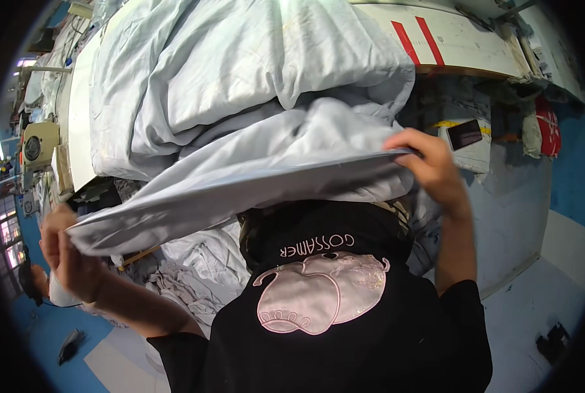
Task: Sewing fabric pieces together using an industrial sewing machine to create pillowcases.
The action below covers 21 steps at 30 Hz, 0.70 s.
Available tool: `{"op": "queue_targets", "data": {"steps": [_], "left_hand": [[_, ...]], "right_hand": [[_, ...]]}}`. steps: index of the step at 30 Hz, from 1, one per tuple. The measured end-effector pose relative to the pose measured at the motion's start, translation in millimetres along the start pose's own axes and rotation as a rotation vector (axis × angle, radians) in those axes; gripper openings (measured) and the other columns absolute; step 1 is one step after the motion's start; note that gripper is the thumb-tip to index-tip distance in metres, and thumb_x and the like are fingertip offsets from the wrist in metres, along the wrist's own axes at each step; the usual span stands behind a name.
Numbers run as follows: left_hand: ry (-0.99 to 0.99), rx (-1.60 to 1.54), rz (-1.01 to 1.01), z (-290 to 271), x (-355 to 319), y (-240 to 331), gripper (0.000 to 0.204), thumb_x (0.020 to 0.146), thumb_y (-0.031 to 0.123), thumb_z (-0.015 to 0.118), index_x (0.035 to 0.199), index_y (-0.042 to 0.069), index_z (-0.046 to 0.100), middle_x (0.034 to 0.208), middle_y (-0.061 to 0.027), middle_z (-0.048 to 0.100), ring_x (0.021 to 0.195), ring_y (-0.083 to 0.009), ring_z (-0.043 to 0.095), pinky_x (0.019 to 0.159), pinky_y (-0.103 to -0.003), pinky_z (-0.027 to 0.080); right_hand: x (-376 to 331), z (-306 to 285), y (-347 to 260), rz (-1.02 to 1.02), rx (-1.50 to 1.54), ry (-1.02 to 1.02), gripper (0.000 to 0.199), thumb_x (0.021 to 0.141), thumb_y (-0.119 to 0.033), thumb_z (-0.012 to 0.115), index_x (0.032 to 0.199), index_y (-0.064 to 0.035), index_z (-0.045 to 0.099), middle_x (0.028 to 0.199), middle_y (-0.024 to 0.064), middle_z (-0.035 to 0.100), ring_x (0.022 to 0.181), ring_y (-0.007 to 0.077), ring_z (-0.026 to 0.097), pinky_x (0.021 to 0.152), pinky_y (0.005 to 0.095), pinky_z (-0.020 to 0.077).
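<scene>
A large pale grey-blue cloth (240,59) lies in loose folds over the table and hangs toward me. Its near edge is stretched between my hands in a long folded strip (240,203), in front of my body. My left hand (69,252) is closed on the strip's lower left corner, slightly blurred. Higher up, my right hand (430,167) pinches the other end between thumb and fingers. The strip slants upward from left to right.
The white table (466,42) bears two red stripes. Right of my right hand, a dark phone (465,134) rests on a pale bundle beside a yellow tape. A red-and-white bundle (545,128) lies farther right. Crumpled cloth (204,262) is heaped below the strip.
</scene>
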<state>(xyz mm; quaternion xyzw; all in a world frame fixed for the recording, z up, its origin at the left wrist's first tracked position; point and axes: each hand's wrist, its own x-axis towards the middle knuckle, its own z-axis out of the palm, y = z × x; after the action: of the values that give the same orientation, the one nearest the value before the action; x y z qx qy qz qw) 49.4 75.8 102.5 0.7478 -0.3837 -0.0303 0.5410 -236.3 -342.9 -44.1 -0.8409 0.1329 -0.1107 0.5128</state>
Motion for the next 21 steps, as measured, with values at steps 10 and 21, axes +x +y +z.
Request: {"op": "queue_targets", "data": {"steps": [10, 21], "left_hand": [[0.147, -0.172, -0.625, -54.9, -45.5, -104.9, 0.008, 0.101, 0.012, 0.058, 0.097, 0.006, 0.062, 0.070, 0.0079, 0.051, 0.053, 0.0014, 0.037, 0.046, -0.014, 0.027], [0.086, -0.198, -0.720, -54.4, -49.7, -148.6, 0.012, 0.101, 0.013, 0.057, 0.094, 0.005, 0.063, 0.069, 0.0081, 0.049, 0.053, 0.0013, 0.038, 0.047, -0.015, 0.026]], "right_hand": [[30.2, 46.0, 17.1, -0.033, 0.046, -0.038, 0.007, 0.086, 0.002, 0.062, 0.093, 0.0043, 0.065, 0.080, 0.0082, 0.062, 0.072, 0.0129, 0.056, 0.065, 0.0289, 0.0437], [34.9, 54.3, 13.4, -0.136, 0.102, -0.015, 0.014, 0.082, 0.006, 0.066, 0.095, 0.0014, 0.065, 0.098, 0.0110, 0.064, 0.092, 0.0189, 0.062, 0.082, 0.0288, 0.0483]]}}
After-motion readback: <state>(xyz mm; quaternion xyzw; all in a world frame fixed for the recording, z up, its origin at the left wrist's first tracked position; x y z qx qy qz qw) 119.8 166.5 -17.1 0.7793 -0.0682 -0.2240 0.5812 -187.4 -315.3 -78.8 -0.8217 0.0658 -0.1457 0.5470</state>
